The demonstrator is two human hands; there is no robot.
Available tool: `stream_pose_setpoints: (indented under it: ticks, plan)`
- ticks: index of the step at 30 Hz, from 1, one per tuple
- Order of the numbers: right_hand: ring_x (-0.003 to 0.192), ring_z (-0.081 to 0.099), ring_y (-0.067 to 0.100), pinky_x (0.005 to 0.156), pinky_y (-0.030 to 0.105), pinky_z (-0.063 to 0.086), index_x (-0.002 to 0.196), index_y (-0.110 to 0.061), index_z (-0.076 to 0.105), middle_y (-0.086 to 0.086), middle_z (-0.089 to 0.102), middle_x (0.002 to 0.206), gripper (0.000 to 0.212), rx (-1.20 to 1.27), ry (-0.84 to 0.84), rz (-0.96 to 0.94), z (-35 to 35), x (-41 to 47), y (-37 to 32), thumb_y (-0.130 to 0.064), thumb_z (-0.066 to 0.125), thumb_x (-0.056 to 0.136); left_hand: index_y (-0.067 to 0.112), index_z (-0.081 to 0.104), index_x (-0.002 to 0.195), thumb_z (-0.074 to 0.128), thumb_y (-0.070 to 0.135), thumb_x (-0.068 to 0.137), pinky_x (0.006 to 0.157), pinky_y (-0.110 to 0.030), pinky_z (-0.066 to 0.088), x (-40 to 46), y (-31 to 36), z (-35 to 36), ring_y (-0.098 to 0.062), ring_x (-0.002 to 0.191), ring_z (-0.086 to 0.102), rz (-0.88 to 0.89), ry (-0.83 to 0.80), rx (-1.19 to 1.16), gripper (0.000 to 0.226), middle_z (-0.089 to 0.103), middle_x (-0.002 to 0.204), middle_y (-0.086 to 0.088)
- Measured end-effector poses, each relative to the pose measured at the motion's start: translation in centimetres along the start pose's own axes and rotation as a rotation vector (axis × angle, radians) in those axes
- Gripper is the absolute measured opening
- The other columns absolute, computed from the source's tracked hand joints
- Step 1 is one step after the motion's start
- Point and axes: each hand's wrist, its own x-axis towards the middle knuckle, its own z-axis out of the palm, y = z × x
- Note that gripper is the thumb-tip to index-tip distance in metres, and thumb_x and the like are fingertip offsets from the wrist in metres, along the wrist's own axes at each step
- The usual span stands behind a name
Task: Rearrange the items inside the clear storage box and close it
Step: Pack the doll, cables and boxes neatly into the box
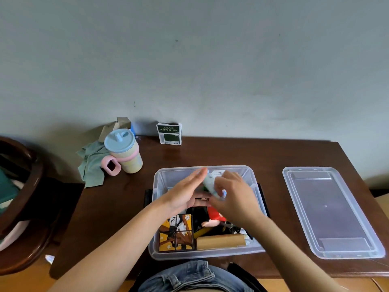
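The clear storage box [160, 178] sits open on the dark wooden table, right in front of me. Inside at the near left lies a panda picture-block puzzle [175, 232], with a brown cardboard tube [220, 241] along the near wall and a red item [216, 214] behind it. My right hand [233, 197] hovers over the box and grips a pale green and white tube-like item [211, 183]. My left hand [185, 191] is held flat over the box, fingers straight, close beside that item. The clear lid [328, 211] lies apart on the table to the right.
A pastel sippy cup [124, 153] with a pink handle stands at the back left beside a green cloth [92, 165]. A green and white carton [169, 133] stands against the wall. A dark wooden chair [23, 203] is at the left.
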Motion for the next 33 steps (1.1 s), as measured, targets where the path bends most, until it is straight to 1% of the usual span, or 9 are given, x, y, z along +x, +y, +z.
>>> stream_pose_setpoints:
  ticks: [4,9,13,16,19,22,27,30,33]
  plan:
    - [0.086,0.045,0.012,0.070,0.023,0.042,0.074,-0.017,0.056,-0.008,0.051,0.084,0.012,0.199,-0.016,-0.134,2.6,0.0,-1.2,-0.023,0.064,0.081,0.022,0.049,0.132,0.045,0.012,0.099,0.063,-0.029,0.053,-0.4,-0.5,-1.5,-0.019,0.088,0.064,0.077,0.279,-0.026,0.035,0.065,0.107,-0.010]
    - [0.087,0.055,0.003,0.069,0.019,0.047,0.081,-0.029,0.055,-0.017,0.059,0.089,0.010,0.422,0.144,0.128,2.5,1.2,0.2,-0.024,0.061,0.088,0.009,0.057,0.115,0.047,0.011,0.098,0.067,-0.033,0.057,-1.9,-0.7,-4.1,-0.024,0.092,0.067,0.090,0.299,-0.075,0.020,0.069,0.102,-0.013]
    - [0.084,0.062,0.004,0.067,0.023,0.052,0.112,-0.027,0.049,-0.012,0.062,0.097,0.031,0.465,-0.247,0.259,2.2,3.0,0.3,-0.040,0.062,0.088,0.009,0.058,0.107,0.055,0.008,0.094,0.071,-0.036,0.058,-1.9,-1.0,-4.9,-0.024,0.092,0.070,0.201,0.442,0.036,0.013,0.070,0.101,-0.013]
    - [0.069,0.067,0.009,0.065,0.024,0.058,0.100,-0.013,0.058,0.000,0.069,0.084,0.021,0.652,-0.488,0.348,3.0,3.9,-0.6,-0.029,0.065,0.088,0.006,0.052,0.097,0.053,0.003,0.094,0.072,-0.036,0.058,-1.6,-1.0,-5.1,-0.024,0.090,0.068,0.324,0.552,-0.127,0.004,0.067,0.098,-0.015]
    - [0.067,0.069,0.015,0.059,0.022,0.058,0.086,-0.006,0.067,0.012,0.072,0.086,0.010,1.048,-0.275,0.525,3.6,4.7,-1.1,-0.015,0.070,0.084,0.004,0.050,0.100,0.056,0.002,0.092,0.079,-0.037,0.058,-1.7,-0.5,-5.5,-0.025,0.094,0.068,0.360,0.589,-0.211,0.010,0.066,0.104,-0.017]
    - [0.059,0.069,0.010,0.050,0.020,0.053,0.081,-0.010,0.068,0.002,0.072,0.073,0.008,1.218,0.003,0.606,3.7,5.8,-1.4,-0.015,0.068,0.086,0.007,0.055,0.099,0.063,0.001,0.087,0.070,-0.024,0.058,-2.4,-0.5,-6.3,-0.019,0.086,0.068,0.306,0.568,0.049,0.015,0.069,0.100,-0.011]
    - [0.074,0.071,0.017,0.059,0.032,0.059,0.086,-0.016,0.065,0.002,0.072,0.083,0.012,0.855,-0.054,0.381,4.5,7.2,-1.8,-0.012,0.056,0.094,0.025,0.065,0.096,0.071,0.016,0.084,0.073,-0.012,0.044,-2.9,-1.8,-8.4,-0.009,0.090,0.061,0.322,0.627,0.648,0.016,0.063,0.101,0.004]
    - [0.073,0.063,0.018,0.063,0.031,0.049,0.089,-0.021,0.066,-0.007,0.068,0.082,0.013,0.359,-0.044,0.230,5.3,8.7,-1.2,-0.015,0.055,0.093,0.026,0.061,0.095,0.061,0.024,0.091,0.075,-0.011,0.041,-2.9,-2.7,-9.9,-0.008,0.091,0.055,0.370,0.824,0.731,0.004,0.051,0.105,0.004]
    - [0.081,0.062,0.024,0.063,0.029,0.043,0.098,-0.023,0.066,-0.002,0.070,0.092,0.018,0.078,-0.168,0.144,7.4,9.3,-1.1,-0.017,0.050,0.094,0.027,0.054,0.107,0.055,0.021,0.094,0.081,-0.021,0.043,-2.6,-3.6,-10.6,-0.012,0.095,0.055,0.300,0.867,0.794,0.015,0.046,0.111,0.002]
